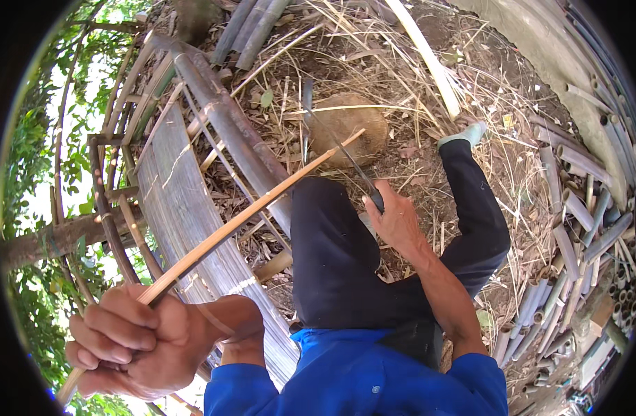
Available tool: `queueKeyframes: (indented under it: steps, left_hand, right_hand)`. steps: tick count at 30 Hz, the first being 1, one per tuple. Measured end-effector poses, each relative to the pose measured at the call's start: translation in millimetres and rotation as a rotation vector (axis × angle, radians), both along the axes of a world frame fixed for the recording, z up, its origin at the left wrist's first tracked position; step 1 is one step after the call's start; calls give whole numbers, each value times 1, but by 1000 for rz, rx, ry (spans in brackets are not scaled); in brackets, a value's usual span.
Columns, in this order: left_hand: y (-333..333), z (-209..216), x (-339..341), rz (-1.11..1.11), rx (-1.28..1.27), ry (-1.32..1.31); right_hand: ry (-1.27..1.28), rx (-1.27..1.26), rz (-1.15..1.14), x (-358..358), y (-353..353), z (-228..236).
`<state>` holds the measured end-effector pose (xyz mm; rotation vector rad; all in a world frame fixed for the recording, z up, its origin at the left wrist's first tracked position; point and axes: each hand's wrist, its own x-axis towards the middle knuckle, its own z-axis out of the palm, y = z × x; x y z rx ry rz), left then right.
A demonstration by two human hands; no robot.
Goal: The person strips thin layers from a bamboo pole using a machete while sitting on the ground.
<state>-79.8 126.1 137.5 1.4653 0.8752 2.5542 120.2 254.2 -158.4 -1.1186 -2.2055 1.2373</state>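
My left hand (141, 340) is closed in a fist around a long, narrow bamboo strip (242, 220). The strip slants up and away to the right, and its tapered far end lies by the knife's blade; I cannot tell whether they touch. In my right hand (398, 218) is the dark handle of a knife (350, 159), its thin blade pointing away and to the left. Beyond the blade, a round wooden block (366, 135) sits on the ground. A dark, narrow metal piece (306, 121) stands or lies at the block's left side.
On my left are a thick bamboo pole (224, 114) and a grey slatted bamboo panel (186, 197). Several cut bamboo tubes (574, 208) are piled on the right. A long pale strip (425, 55) lies near my foot (463, 134), among scattered shavings.
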Motion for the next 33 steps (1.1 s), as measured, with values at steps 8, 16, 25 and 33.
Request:
queueKeyframes:
  steps: [8, 16, 25, 33]
  left_hand:
    - [-20, -14, 21, 248, 0, -26]
    - [-19, -25, 46, 445, -15, -93]
    - [-41, -24, 34, 374, -21, -12]
    - [-26, -20, 35, 393, 59, -111]
  right_hand:
    - [132, 52, 68, -12, -38, 93]
    - [292, 219, 260, -14, -78, 180]
    - [81, 281, 221, -22, -72, 152]
    - [-11, 265, 134, -23, -47, 90]
